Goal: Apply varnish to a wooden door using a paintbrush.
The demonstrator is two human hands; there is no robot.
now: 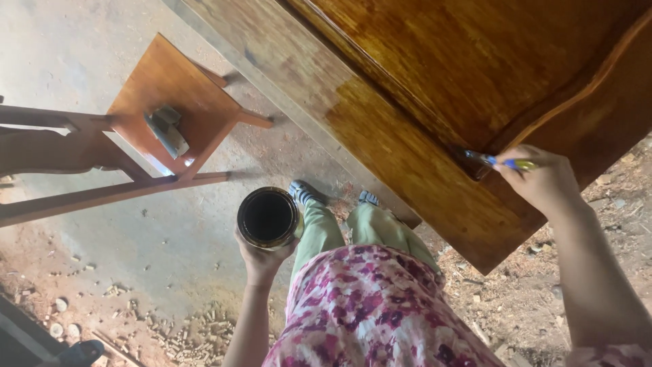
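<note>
Varnish tin (268, 217), round and open with dark liquid inside, sits upright in the left hand (261, 258), which cups it from below, close to the body and above the dusty floor (136, 238). Farther out, the right hand (543, 180) is closed around a blue-and-yellow-handled brush (499, 162), whose long axis runs leftward from the hand, bristles touching the glossy wooden door panel (407, 149) at a moulding corner. Beyond the tin stands a small wooden stool (170, 88) with a grey object on it.
</note>
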